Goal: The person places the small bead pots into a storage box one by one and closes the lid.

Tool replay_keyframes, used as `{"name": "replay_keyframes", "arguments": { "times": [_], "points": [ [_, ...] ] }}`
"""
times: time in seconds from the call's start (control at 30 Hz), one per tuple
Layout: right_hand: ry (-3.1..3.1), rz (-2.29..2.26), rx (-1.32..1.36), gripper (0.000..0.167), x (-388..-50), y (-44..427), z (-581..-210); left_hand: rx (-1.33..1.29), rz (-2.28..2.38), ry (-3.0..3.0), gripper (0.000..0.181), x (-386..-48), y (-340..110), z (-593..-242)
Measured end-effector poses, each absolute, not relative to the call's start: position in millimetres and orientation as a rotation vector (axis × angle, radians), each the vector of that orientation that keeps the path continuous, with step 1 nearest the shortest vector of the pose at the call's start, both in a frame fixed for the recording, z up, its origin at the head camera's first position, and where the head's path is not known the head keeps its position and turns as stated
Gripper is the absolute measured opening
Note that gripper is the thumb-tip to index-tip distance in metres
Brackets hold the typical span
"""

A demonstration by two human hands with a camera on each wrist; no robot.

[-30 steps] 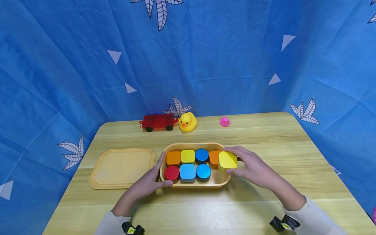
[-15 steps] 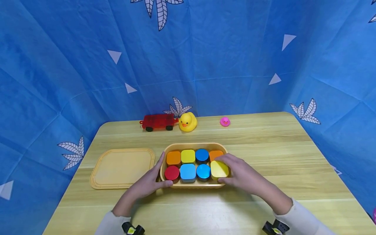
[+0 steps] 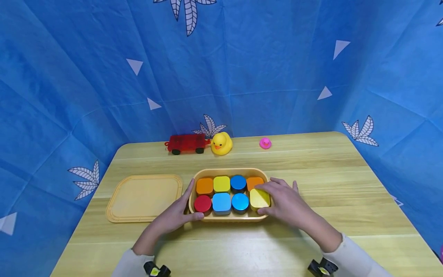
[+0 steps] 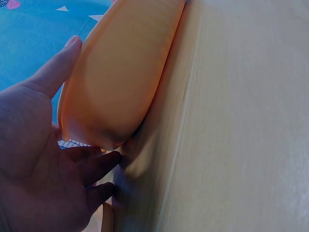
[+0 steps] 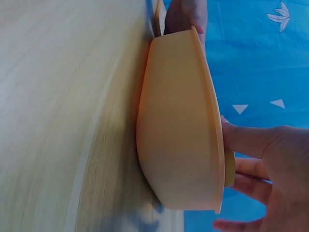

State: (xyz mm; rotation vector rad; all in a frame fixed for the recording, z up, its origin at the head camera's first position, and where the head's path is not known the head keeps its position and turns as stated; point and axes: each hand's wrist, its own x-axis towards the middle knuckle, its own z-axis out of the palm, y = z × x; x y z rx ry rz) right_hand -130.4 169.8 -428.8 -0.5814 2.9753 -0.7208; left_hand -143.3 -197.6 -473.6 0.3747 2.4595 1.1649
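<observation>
My left hand (image 3: 174, 215) holds the left end of a light orange oblong tub (image 3: 230, 219); its thumb lies on the near rim and its index finger along the end. In the left wrist view, the other fingers hang loosely bent below the tub's wall. My right hand (image 3: 292, 206) pinches a yellow rounded-square block (image 3: 259, 199) in the tub's near right corner. The right wrist view shows that block's edge (image 5: 230, 167) standing above the rim. Alongside it in the tub are a blue round block (image 3: 240, 201), an orange block (image 3: 254, 183) and several others.
Left of the tub a flat light orange lid (image 3: 145, 198) lies on the wooden table (image 3: 242, 250). Along the back edge stand a red toy wagon (image 3: 187, 143), a yellow duck (image 3: 222, 144) and a small pink duck (image 3: 265, 143). A blue curtain (image 3: 242, 69) hangs behind.
My right hand has moved left and nearer with the yellow block, bringing it into the tub's near right corner. My left hand has kept its place.
</observation>
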Motion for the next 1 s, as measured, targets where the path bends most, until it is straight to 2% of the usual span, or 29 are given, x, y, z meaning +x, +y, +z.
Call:
{"name": "replay_keyframes", "arguments": {
  "times": [0.4,1.0],
  "points": [
    [2.663,-1.039,-0.648,0.058,-148,172,-440,0.372,1.16,2.462,0.113,-143,-196,-473],
    [2.563,-0.999,-0.729,0.047,-160,167,-437,0.369,1.15,2.474,0.113,-143,-196,-472]
  ]
}}
